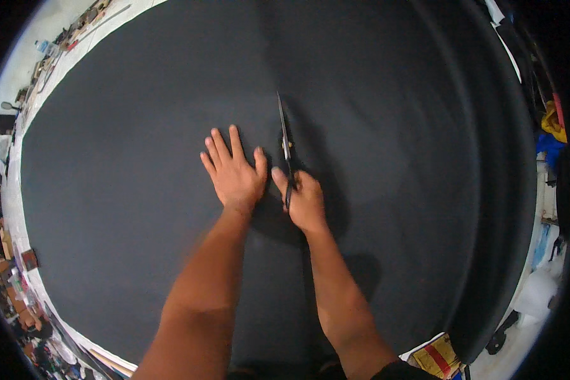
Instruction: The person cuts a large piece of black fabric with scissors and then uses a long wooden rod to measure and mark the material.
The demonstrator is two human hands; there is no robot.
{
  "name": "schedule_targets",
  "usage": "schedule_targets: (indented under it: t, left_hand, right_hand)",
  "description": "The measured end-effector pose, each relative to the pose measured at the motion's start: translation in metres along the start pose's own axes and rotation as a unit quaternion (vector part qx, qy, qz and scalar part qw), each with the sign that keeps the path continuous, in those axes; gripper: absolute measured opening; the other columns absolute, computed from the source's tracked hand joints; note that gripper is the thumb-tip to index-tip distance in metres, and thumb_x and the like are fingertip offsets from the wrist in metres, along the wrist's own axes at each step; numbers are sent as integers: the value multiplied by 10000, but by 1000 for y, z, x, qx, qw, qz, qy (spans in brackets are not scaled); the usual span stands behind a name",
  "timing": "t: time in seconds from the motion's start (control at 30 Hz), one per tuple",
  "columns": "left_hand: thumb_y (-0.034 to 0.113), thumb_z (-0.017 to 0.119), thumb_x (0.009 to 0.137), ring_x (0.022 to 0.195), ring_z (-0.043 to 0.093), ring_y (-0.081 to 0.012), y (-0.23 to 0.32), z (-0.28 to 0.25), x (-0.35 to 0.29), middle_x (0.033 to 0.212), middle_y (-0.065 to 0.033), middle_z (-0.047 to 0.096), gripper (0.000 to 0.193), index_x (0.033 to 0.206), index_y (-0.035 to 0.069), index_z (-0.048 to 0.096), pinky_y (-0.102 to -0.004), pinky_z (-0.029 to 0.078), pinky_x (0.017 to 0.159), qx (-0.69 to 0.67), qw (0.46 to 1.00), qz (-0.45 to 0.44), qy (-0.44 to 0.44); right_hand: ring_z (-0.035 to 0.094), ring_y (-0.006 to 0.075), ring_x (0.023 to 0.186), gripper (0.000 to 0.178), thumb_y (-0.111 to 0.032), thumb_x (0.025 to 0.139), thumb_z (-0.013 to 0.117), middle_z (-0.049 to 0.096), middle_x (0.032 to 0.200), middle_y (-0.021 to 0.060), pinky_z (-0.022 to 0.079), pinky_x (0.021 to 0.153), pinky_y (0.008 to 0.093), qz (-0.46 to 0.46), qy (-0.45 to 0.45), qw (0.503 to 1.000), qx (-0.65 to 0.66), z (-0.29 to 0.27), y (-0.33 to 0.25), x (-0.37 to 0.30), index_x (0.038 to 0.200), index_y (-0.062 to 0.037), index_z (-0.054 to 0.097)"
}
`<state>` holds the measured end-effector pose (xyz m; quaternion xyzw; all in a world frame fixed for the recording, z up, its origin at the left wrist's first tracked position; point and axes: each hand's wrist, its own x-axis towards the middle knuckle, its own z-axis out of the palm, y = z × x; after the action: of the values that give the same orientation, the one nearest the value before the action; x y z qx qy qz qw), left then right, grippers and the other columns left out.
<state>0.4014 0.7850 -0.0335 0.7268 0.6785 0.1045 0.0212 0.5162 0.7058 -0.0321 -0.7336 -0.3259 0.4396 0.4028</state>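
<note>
A wide sheet of black material (139, 158) spreads under both hands and fills most of the view. My left hand (237, 177) lies flat on it, fingers spread, holding nothing. Just right of it, my right hand (307, 199) grips a pair of scissors (284, 133) by the black handles. The long metal blades point away from me and look closed or nearly so. Whether they touch the sheet I cannot tell. From below the right hand, a dark line runs down the sheet toward me; whether it is a cut or a shadow is unclear.
The sheet bulges into a raised fold (487, 190) along the right. A yellow and red package (438, 358) sits at its lower right edge. Tools, boxes and a clear bottle (46, 47) crowd the left rim. A blue item (551, 149) and white bundle (535, 294) are on the right.
</note>
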Motion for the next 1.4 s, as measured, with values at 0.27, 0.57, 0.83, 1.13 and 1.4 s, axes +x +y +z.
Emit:
schedule_targets:
  t: [0.27,0.57,0.83,1.13,1.4]
  left_hand:
    - [416,533,933,1500,194,-425,4,-6,-1,1610,-237,245,717,1541,86,342,-556,120,1216,-30,998,-15,-50]
    - [401,556,913,1498,187,-435,8,-10,7,1606,-252,239,717,1522,70,373,-566,109,1214,-29,996,-25,-81]
    - [392,567,898,1498,174,-448,6,-12,-1,1606,-268,222,736,1522,58,364,-584,106,1208,-30,993,-29,-107]
    - [402,571,886,1487,183,-478,4,-7,0,1589,-297,233,756,1518,45,358,-622,113,1193,-30,994,-17,-108]
    - [433,550,890,1474,198,-503,1,-5,-2,1575,-313,252,741,1494,31,396,-632,118,1186,-42,992,-16,-115]
  right_hand:
    - [585,209,588,559,-544,890,707,577,607,66,458,590,367,90,-48,993,60,-4,-63,65,712,-27,590]
    - [492,118,459,561,-542,886,717,500,554,13,411,448,282,35,-36,998,49,14,-100,183,648,-86,494]
    - [486,130,459,566,-564,871,725,516,580,25,406,442,289,43,-60,996,58,23,-129,244,667,-88,496]
    - [491,132,482,532,-538,860,742,525,610,30,425,464,293,28,-72,995,58,34,-173,361,719,-64,543]
    - [497,147,504,511,-512,867,746,527,627,37,416,473,303,5,-78,995,69,46,-211,439,746,-48,569]
